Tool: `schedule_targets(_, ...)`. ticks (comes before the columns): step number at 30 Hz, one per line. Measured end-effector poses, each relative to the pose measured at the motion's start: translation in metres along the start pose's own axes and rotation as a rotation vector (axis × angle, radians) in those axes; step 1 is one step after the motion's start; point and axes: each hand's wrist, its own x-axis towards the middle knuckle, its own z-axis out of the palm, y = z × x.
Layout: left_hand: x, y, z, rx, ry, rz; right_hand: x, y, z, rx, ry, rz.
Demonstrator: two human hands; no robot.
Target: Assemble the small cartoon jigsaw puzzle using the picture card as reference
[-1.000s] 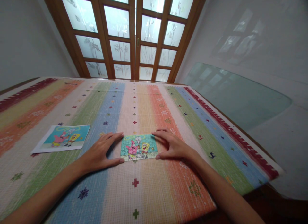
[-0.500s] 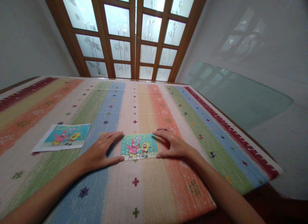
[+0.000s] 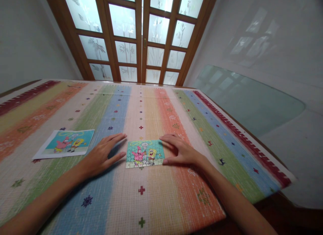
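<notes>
A small assembled cartoon jigsaw puzzle lies flat on the striped table mat in front of me. My right hand rests on the mat with its fingers spread, touching the puzzle's right edge. My left hand lies open and flat just left of the puzzle, a small gap between its fingertips and the puzzle's left edge. Neither hand holds anything.
A printed picture showing the same cartoon scene lies on the mat to the far left. Wooden doors with frosted glass panes stand behind the table. A glass sheet leans on the wall at the right, past the table's right edge.
My left hand has drawn back a little to the left, off the puzzle's left edge. My right hand and the puzzle have stayed in place.
</notes>
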Motion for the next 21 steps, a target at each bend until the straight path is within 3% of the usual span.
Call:
schedule_targets(9, -0.002, -0.019, -0.057, 0.108, 0.292, -0.326, 0.002, 0.007, 0.001, -0.044, 0.020, 0.022)
schedule_targets(16, -0.023, -0.025, -0.083, 0.228, 0.398, -0.586, 0.004, 0.010, 0.000, -0.093, 0.035, -0.003)
schedule_targets(21, -0.052, -0.036, -0.092, 0.314, 0.391, -0.697, 0.005, 0.009, 0.000, -0.143, 0.008, -0.045)
